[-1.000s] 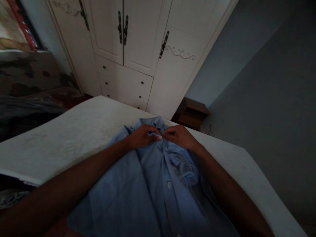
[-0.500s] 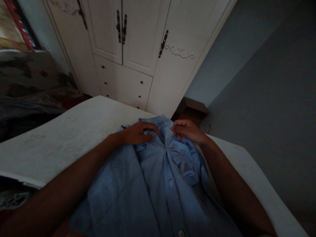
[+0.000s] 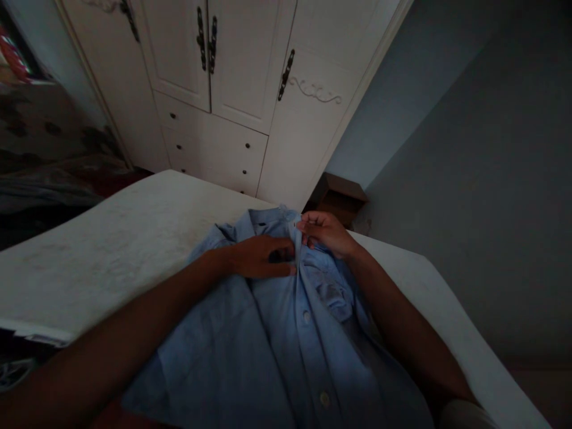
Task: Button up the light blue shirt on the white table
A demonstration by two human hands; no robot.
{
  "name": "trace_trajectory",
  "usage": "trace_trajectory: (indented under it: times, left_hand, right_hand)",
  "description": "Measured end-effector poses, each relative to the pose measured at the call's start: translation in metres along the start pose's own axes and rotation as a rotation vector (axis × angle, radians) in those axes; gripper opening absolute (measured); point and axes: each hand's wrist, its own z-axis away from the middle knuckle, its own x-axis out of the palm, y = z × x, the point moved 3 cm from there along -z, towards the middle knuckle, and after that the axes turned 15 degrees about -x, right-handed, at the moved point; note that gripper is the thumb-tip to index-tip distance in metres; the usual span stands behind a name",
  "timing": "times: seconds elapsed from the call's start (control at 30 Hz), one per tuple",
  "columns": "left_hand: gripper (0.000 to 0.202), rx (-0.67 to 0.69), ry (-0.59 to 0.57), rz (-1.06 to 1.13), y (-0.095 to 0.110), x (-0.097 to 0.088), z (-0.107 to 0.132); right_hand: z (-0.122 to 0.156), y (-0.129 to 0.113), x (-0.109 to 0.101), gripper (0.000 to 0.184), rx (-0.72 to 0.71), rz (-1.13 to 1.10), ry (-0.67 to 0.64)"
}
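A light blue button-up shirt point(image 3: 241, 351) lies front side up, its collar at the far end and a buttoned placket running down the middle. My right hand point(image 3: 326, 232) pinches the edge of the placket near the collar between thumb and fingers, lifting it slightly. My left hand point(image 3: 259, 256) rests across the shirt's upper front, fingertips at the placket just below. Its thumb and curved fingers are apart, with a dark gap between them. Lower on the placket, white buttons point(image 3: 306, 316) show.
Under the shirt is a white table point(image 3: 147, 238) with a faintly stained top. A white wardrobe point(image 3: 214, 131) with dark handles stands beyond its far edge. A brown wooden box-like unit point(image 3: 344, 186) sits by the grey wall point(image 3: 469, 208) at the right.
My left hand has moved right and nearer along the shirt front, reaching the placket. My right hand keeps its pinch on the placket edge. The view has shifted slightly.
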Motion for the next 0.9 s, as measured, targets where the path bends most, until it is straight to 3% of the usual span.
trace_trajectory:
  times: [0.2, 0.27, 0.37, 0.43, 0.5, 0.57, 0.63, 0.77, 0.9]
  left_hand:
    - [0.023, 0.009, -0.116, 0.190, -0.008, 0.005, -0.007]
    - [0.022, -0.009, -0.130, 0.259, -0.009, 0.006, -0.009]
    - [0.019, -0.011, -0.099, 0.332, -0.010, 0.007, -0.010]
    - [0.021, -0.021, -0.029, 0.354, -0.011, 0.005, -0.010]
    - [0.024, -0.038, 0.084, 0.379, -0.012, 0.001, -0.011]
    - [0.024, -0.057, 0.216, 0.386, -0.014, -0.004, -0.011]
    - [0.023, -0.087, 0.343, 0.360, -0.016, -0.009, -0.010]
    - [0.024, -0.165, 0.451, 0.311, -0.021, -0.013, -0.010]
    - [0.024, -0.197, 0.385, 0.325, -0.025, -0.010, -0.014]
  right_hand:
    - [-0.003, 0.016, 0.012, 0.035, 0.007, 0.103, 0.092]
    - [0.000, 0.005, 0.015, 0.028, -0.055, 0.249, 0.130]
    - [0.018, -0.031, 0.023, 0.020, -0.231, 0.493, 0.152]
    - [0.040, -0.055, 0.037, 0.018, -0.274, 0.601, 0.035]
    - [0.065, -0.074, 0.055, 0.018, -0.284, 0.748, -0.175]
    - [0.088, -0.084, 0.070, 0.021, -0.314, 0.900, -0.350]
    - [0.104, -0.085, 0.077, 0.021, -0.309, 1.040, -0.442]
    - [0.107, -0.076, 0.061, 0.023, -0.252, 1.169, -0.419]
    - [0.098, -0.068, 0.035, 0.022, -0.193, 1.108, -0.480]
